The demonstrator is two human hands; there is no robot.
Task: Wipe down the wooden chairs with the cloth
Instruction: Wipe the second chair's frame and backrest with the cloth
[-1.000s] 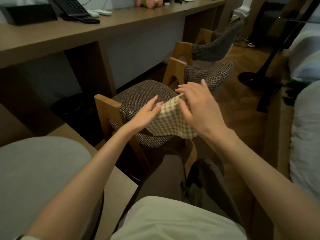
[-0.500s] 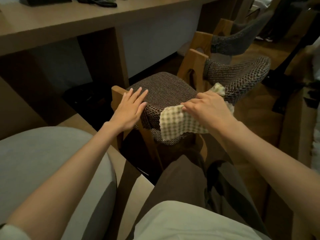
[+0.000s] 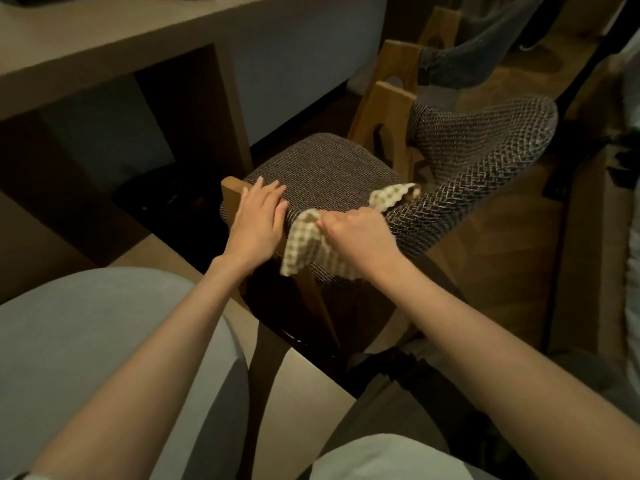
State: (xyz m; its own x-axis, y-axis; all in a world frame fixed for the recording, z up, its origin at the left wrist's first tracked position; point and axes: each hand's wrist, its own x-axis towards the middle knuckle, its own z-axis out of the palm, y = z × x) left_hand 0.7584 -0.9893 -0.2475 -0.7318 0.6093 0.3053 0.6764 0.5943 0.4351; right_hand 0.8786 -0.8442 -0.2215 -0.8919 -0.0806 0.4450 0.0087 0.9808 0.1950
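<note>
— What takes up the most room from where you stand?

— The long desk [image 3: 104,46] along the wall, pale wood, with dark hollows under it. Next comes a grey cushion [image 3: 86,341] at the person's left, low and rounded.

— And the chair?

— The chair [image 3: 329,168] stands between desk and person, part-way under the desktop. It has a brown woven seat, a wooden frame and a padded back in the same sort of weave (the back curves off to the right). A second chair [image 3: 485,39] stands just behind it, further along the desk, with grey padding.

— What are the hands doing?

— The left hand [image 3: 258,223] lies flat on the near left corner of the seat, fingers straight and together, beside the wooden post there. It holds nothing. The right hand [image 3: 356,233] is on the seat's near edge, fingers curled tight around the cloth [image 3: 304,244].

— Where exactly is the cloth?

— Bunched under that right hand, against the seat edge. It is checked, cream and green. One end hangs down over the front of the seat between the two hands; the other pokes out past the knuckles, towards the back. I cannot tell whether it touches the wood.
</note>
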